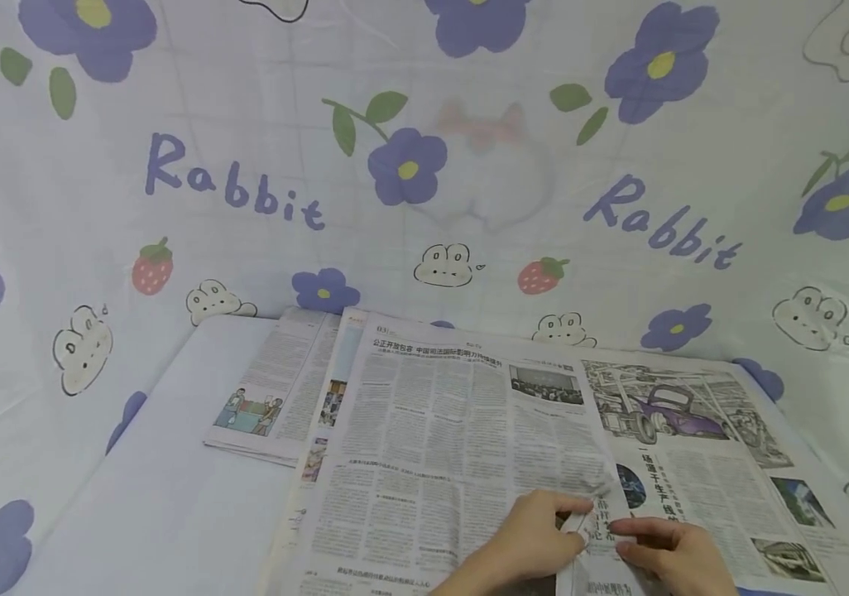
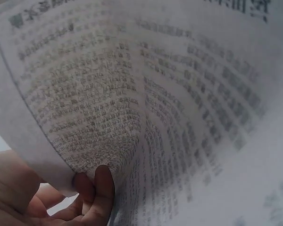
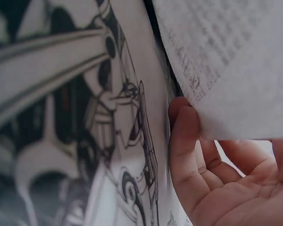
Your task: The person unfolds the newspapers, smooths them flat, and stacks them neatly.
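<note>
An opened newspaper with columns of print lies before me, its right page showing a purple car picture. My left hand pinches a sheet near the middle between thumb and fingers, and the paper creases there. In the left wrist view, the sheet curves up over the fingers of that hand. Just to the right, my right hand pinches the paper with thumb and index finger. The right wrist view has its fingers at the corner of a lifted sheet, beside the printed car page.
A second folded newspaper with a small coloured cartoon lies at the left, partly under the opened one. White table covering extends to the left. Behind hangs a white cloth printed with purple flowers, rabbits and strawberries.
</note>
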`<state>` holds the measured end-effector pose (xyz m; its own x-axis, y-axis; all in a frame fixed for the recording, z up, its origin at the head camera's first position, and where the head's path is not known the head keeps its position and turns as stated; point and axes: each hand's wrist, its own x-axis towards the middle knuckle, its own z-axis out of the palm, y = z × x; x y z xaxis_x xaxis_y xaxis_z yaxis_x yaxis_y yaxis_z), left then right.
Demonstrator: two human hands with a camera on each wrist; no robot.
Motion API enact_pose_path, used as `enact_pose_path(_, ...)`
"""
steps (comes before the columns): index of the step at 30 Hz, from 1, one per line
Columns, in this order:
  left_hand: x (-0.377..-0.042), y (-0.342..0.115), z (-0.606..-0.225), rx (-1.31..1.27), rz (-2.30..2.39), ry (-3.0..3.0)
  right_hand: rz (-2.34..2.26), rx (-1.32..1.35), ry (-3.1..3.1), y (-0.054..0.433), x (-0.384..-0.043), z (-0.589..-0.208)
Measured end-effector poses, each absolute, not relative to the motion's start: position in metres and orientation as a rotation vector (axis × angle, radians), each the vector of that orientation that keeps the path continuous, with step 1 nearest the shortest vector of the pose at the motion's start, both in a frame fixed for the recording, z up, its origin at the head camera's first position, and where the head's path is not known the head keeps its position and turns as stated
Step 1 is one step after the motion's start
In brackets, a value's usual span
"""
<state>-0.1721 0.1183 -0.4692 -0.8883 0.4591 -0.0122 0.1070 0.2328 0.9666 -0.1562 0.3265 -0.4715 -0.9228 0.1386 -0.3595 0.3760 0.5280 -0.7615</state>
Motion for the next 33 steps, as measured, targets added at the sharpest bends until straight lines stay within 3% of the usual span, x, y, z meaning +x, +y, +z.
enact_pose_path(10,-0.173,0.119,-0.463,0.62,1.674,2.24,-1.298,0.418,2.562,0.339,-0.156,-0.475)
enact_pose_path(24,-0.174,0.109,-0.437,0.392,1.947,2.084,-1.25,0.447,2.556,0.347,-0.16,-0.473)
enact_pose_path(33,-0.179,0.075,-0.422,0.332,2.163,1.897,-1.298,0.475,2.511,0.349,-0.16,-0.474)
